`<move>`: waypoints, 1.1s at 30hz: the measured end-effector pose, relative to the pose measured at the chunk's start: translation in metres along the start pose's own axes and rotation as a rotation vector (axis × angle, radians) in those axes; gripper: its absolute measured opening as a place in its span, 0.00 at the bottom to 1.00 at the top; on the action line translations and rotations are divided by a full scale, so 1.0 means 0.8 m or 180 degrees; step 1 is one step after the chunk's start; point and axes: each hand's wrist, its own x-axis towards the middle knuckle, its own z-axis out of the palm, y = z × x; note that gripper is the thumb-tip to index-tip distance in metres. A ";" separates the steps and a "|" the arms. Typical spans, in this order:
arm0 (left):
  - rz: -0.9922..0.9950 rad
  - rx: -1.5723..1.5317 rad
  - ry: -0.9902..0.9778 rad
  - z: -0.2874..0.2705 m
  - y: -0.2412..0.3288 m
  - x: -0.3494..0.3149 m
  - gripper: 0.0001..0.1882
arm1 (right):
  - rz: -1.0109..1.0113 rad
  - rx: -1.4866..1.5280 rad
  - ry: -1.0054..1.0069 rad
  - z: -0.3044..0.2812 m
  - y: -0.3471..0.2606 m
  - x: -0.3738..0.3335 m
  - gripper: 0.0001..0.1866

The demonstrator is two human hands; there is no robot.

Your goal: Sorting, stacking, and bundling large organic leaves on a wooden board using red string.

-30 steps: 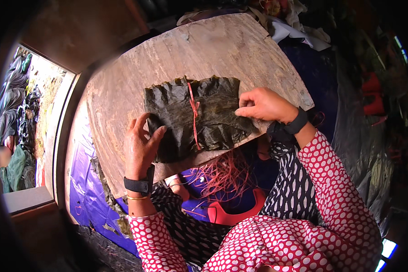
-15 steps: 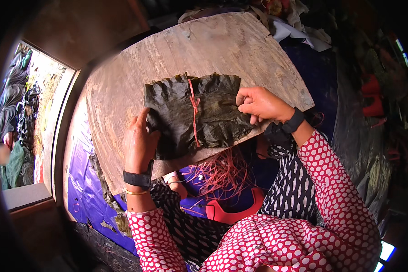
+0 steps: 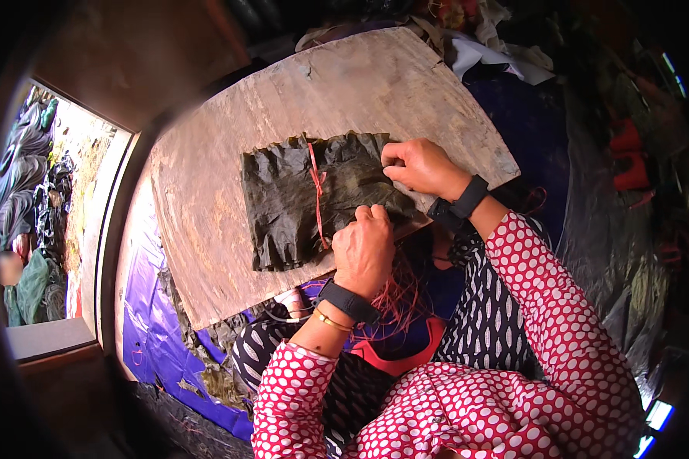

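Observation:
A flat, crinkled bundle of dark green leaf-like sheets lies on a worn wooden board. Red plastic string runs across its middle and is knotted near the centre. My right hand has its thumb and fingers closed at the bundle's right edge. Below and to its left, my left hand is curled over the near edge, just right of the string. The fingertips of both hands are partly hidden, but they appear to pinch the sheets. Both wrists wear black bands.
Loose red string strands lie under the board's near edge, by a red plastic object. Blue-purple sheeting spreads around the board. A doorway at the left shows piled netting. White crumpled material sits beyond the far right corner.
My left hand has left the bundle's left side, moved right to the near edge, and its fingers have closed. My right hand has shifted slightly left along the right edge.

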 end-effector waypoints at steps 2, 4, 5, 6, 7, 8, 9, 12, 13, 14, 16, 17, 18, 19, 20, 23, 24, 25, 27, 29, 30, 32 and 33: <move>0.0119 0.0036 -0.0050 0.003 -0.001 0.005 0.07 | -0.0006 -0.0010 0.0016 0.001 0.004 0.000 0.06; 0.0235 0.0071 -0.0100 0.003 -0.002 0.007 0.05 | -0.0013 -0.0019 0.0029 0.002 0.006 0.000 0.06; 0.0324 0.0060 -0.0081 0.003 -0.002 0.007 0.05 | -0.0085 -0.0070 0.0134 0.002 0.006 0.000 0.06; 0.0412 0.0048 -0.0062 0.003 -0.002 0.007 0.05 | -0.0157 -0.0123 0.0236 0.002 0.006 0.000 0.05; 0.0418 0.0051 -0.0074 0.002 -0.002 0.006 0.05 | -0.0146 -0.0114 0.0239 0.003 0.006 0.001 0.05; 0.0488 0.0039 -0.0150 0.001 -0.003 0.005 0.05 | -0.0168 -0.0177 0.0289 0.004 0.007 0.003 0.05; 0.0556 0.0025 -0.0225 0.000 -0.004 0.004 0.04 | -0.0192 -0.0241 0.0338 0.006 0.007 0.004 0.05; 0.0593 -0.0048 -0.0270 -0.004 -0.005 0.003 0.04 | -0.0260 -0.0400 0.0495 0.007 0.002 0.005 0.05; 0.0597 -0.0052 -0.0273 -0.006 -0.004 0.003 0.04 | -0.0255 -0.0403 0.0494 0.008 0.003 0.006 0.05; 0.0597 -0.0060 -0.0282 -0.007 -0.004 0.005 0.03 | -0.0308 -0.0473 0.0552 0.009 0.006 0.007 0.05; 0.0591 -0.0061 -0.0283 -0.007 -0.005 0.005 0.03 | -0.0374 -0.0541 0.0612 0.007 0.008 0.010 0.05; 0.0543 -0.0121 -0.0256 -0.005 -0.007 0.004 0.05 | -0.0238 -0.0333 0.0383 0.004 0.010 0.012 0.06; 0.0495 -0.0182 -0.0227 -0.005 -0.008 0.003 0.07 | -0.0104 -0.0127 0.0154 0.000 0.012 0.013 0.06; 0.0495 -0.0179 -0.0217 -0.007 -0.007 0.004 0.07 | -0.0112 -0.0131 0.0158 -0.005 0.012 0.013 0.06; 0.0503 -0.0298 0.0082 -0.012 -0.003 0.005 0.09 | 0.0214 0.0404 -0.0140 -0.012 0.013 0.014 0.07; 0.0566 -0.0439 0.0482 -0.022 0.014 0.010 0.13 | 0.0666 0.1107 -0.0313 -0.019 0.011 0.013 0.09; 0.0612 -0.0454 0.0569 -0.022 0.020 0.013 0.16 | 0.0818 0.0928 -0.0212 -0.020 0.013 0.014 0.10; 0.0606 -0.0440 0.0583 -0.018 0.022 0.014 0.16 | 0.0946 0.0769 -0.0122 -0.019 0.011 0.016 0.10; 0.0680 -0.0289 0.0583 -0.001 0.023 0.017 0.19 | 0.1008 0.0612 -0.0134 -0.017 0.005 0.023 0.11; 0.0635 -0.0261 0.0517 0.007 0.025 0.019 0.16 | 0.1090 0.0454 -0.0151 -0.012 0.001 0.028 0.13; 0.0649 -0.0180 0.0409 0.009 0.024 0.019 0.15 | 0.1096 0.0434 -0.0150 -0.010 -0.001 0.030 0.13; 0.0704 -0.0200 0.0301 0.008 0.027 0.020 0.11 | 0.1106 0.0368 -0.0106 -0.008 -0.003 0.033 0.12; 0.0715 -0.0202 0.0305 0.009 0.029 0.021 0.11 | 0.1110 0.0364 -0.0096 -0.005 0.002 0.035 0.12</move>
